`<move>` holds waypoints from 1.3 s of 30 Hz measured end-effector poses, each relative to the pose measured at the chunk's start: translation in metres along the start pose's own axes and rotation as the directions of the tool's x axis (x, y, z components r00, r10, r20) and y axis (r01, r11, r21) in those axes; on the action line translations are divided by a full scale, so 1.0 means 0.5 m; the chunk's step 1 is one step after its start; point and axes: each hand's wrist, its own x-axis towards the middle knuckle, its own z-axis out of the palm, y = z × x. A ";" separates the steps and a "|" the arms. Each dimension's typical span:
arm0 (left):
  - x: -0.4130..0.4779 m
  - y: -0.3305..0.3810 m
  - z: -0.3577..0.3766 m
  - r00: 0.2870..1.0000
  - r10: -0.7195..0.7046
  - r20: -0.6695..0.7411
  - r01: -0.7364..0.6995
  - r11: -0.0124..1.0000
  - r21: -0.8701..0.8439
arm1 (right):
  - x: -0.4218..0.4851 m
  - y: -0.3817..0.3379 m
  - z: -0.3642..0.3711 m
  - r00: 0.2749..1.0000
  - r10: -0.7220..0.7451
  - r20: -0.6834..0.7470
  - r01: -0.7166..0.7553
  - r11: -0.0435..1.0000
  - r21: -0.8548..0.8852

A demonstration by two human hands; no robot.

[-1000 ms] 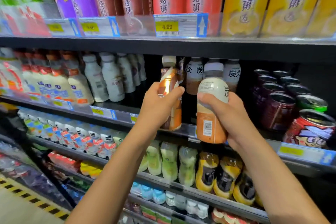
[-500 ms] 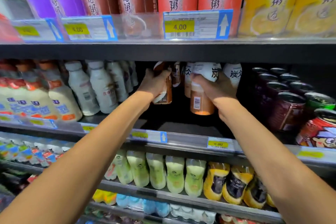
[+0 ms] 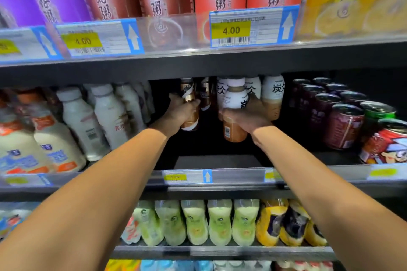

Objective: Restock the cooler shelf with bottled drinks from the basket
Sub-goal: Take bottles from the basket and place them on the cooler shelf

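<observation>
As the left hand [image 3: 179,114] grips a bronze bottle [image 3: 187,94] and the right hand [image 3: 251,116] a white-labelled bottle [image 3: 235,97], set both upright toward twelve o'clock.

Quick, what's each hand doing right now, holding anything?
Left hand: grips a bronze bottle.
Right hand: grips a white-topped brown bottle.
</observation>
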 end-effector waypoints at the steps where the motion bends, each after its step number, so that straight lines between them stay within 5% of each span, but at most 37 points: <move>1: 0.005 -0.004 -0.003 1.000 0.020 0.011 -0.020 1.000 0.012 | 0.000 0.001 0.002 1.000 0.004 -0.013 -0.004 1.000 0.005; 11: 0.044 -0.044 -0.009 0.992 0.124 -0.001 -0.124 0.992 0.003 | -0.007 -0.007 0.006 0.999 0.022 -0.031 -0.024 0.998 -0.050; 39: 0.085 -0.048 0.012 0.993 0.103 -0.057 -0.102 0.994 0.034 | 0.011 -0.005 0.032 0.998 -0.007 -0.063 0.000 0.995 -0.104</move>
